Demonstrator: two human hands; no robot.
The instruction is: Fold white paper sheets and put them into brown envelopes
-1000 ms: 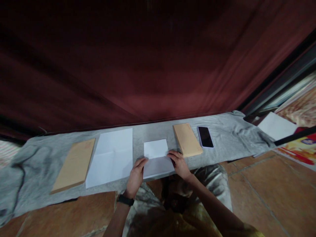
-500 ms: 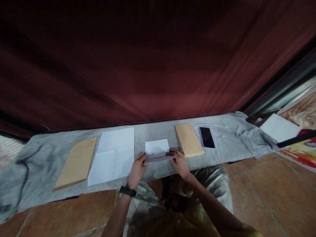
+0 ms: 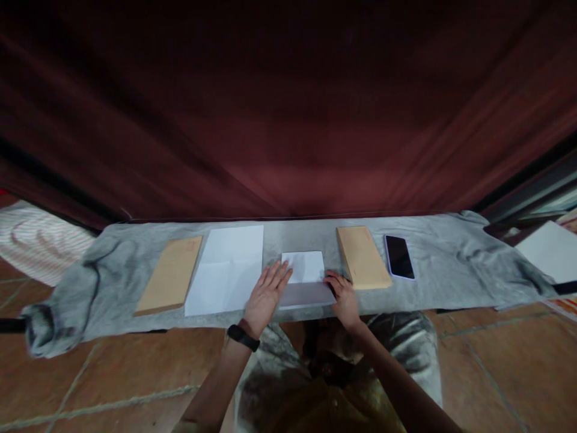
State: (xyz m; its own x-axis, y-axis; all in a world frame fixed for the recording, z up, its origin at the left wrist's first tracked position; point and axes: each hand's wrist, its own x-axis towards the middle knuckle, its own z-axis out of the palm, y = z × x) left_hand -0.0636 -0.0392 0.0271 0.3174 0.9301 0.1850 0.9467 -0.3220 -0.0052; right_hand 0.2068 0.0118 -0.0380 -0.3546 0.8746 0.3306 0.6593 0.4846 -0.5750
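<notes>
A small folded white paper (image 3: 304, 270) lies on the grey cloth (image 3: 442, 264) in front of me, its near flap folded up and lying over the rest. My left hand (image 3: 267, 293) rests flat at the paper's left edge, fingers stretched out. My right hand (image 3: 343, 294) presses curled fingers on the paper's right near corner. A black band sits on my left wrist.
A larger creased white sheet (image 3: 228, 270) lies left of the paper, with a brown envelope (image 3: 170, 275) beyond it. To the right lie another brown envelope (image 3: 363, 257) and a black phone (image 3: 399, 257). A dark red curtain (image 3: 288, 120) hangs behind. White paper (image 3: 547, 249) sits at the far right.
The near half of the small paper was lifted and folded over. My left hand has let go and spread flat beside it. The view has shifted to the left.
</notes>
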